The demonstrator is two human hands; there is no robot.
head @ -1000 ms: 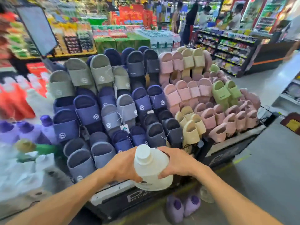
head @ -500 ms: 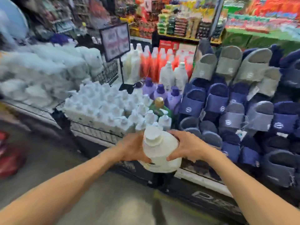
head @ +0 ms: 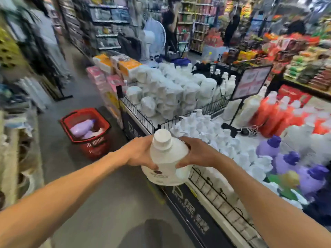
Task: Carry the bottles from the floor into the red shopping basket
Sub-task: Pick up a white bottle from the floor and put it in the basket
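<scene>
Partway done. Grips white bottle [head: 166, 158] in midair, left hand [head: 138, 153] and right hand [head: 197, 154] curled round its sides, well apart from red basket [head: 95, 145] already loaded with purple bottles [head: 82, 128]. Remains to carry across.

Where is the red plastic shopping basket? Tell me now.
Head view: the red plastic shopping basket stands on the floor at left centre, by the end of the black wire display, up-left of the white plastic bottle.
</scene>
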